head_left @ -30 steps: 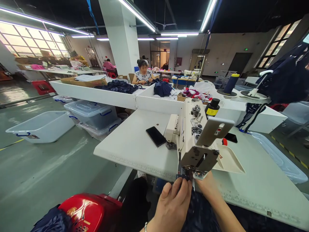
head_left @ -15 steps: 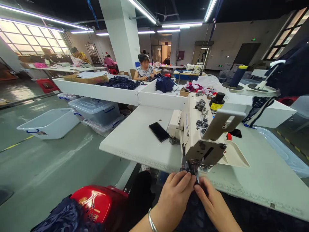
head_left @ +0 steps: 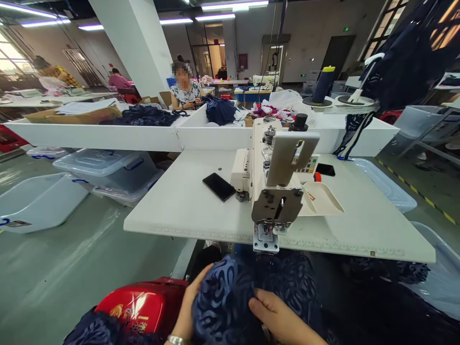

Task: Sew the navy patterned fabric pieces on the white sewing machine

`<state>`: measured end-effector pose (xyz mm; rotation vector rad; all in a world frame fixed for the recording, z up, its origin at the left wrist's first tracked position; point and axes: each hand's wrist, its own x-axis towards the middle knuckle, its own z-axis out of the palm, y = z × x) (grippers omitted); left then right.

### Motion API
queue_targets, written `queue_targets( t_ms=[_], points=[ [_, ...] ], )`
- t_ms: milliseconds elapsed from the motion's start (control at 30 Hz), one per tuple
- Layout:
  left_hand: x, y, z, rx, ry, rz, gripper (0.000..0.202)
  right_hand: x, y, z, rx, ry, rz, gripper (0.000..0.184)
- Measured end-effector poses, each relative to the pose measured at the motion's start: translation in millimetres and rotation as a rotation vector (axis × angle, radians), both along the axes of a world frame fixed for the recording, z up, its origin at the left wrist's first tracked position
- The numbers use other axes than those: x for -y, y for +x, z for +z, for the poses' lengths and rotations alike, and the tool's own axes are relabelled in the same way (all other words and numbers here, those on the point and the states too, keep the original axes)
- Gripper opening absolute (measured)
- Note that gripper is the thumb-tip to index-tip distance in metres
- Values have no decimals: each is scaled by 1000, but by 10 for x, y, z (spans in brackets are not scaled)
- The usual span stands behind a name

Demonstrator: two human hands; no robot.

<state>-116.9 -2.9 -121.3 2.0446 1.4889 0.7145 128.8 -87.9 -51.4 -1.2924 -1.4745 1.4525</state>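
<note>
A bunched piece of dark blue patterned fabric [head_left: 224, 302] is between my hands, in front of the table's near edge. My left hand [head_left: 192, 304] cups it from the left, its fingers partly hidden behind the cloth. On the right, my right hand [head_left: 275, 311] pinches the fabric between thumb and fingers. Just beyond stands a cream sewing machine [head_left: 260, 167], with its metal foot plate [head_left: 266, 239] bare of cloth. More of the blue patterned fabric [head_left: 296, 285] hangs below the machine, over my lap.
On the white table [head_left: 172, 206] lie a black phone [head_left: 218, 187] and a cream tray [head_left: 328, 201]. A red stool [head_left: 140, 306] with fabric is at my left. Clear plastic bins [head_left: 104, 165] stand on the floor. A co-worker [head_left: 185, 91] sits beyond the partition.
My hands have drawn the fabric back from under the machine's foot toward me and spread apart around it. The view has turned to the right.
</note>
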Motion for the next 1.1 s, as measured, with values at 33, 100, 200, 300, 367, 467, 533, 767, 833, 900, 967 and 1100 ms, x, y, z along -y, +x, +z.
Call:
queue_targets(
  t_ms=[33,100,200,300,367,467,533,767,833,900,967,1100],
  points=[
    [-76,-137,84,-56,12,28,45,-39,1,-85,109,19,-21,34],
    [-203,-360,256,-329,63,136,53,-130,47,-281,304,65,-61,30],
    [-298,-464,352,-800,38,292,57,-240,162,-647,558,95,-161,34],
    [-263,-314,114,-941,-119,294,57,-238,281,-1033,734,95,-213,51],
    [-188,-174,-160,-944,-235,276,60,-164,385,-1236,816,111,-212,62],
    [-75,-38,-500,-937,-382,227,72,12,644,-1426,873,161,-208,50],
    [-41,-14,-602,-924,-419,196,74,138,893,-1513,866,193,-212,42],
    [-145,-98,-532,-875,-502,102,77,505,1673,-1866,798,183,-353,38],
    [-199,-124,-470,-842,-553,69,76,553,1688,-1937,767,174,-405,41],
    [-248,-91,-397,-781,-571,29,77,551,1595,-1975,724,169,-467,43],
    [-273,55,-336,-670,-562,-39,79,501,1446,-1983,694,179,-519,44],
    [-182,658,-359,-310,-621,-250,47,331,1213,-1946,696,159,-482,45]
  ],
)
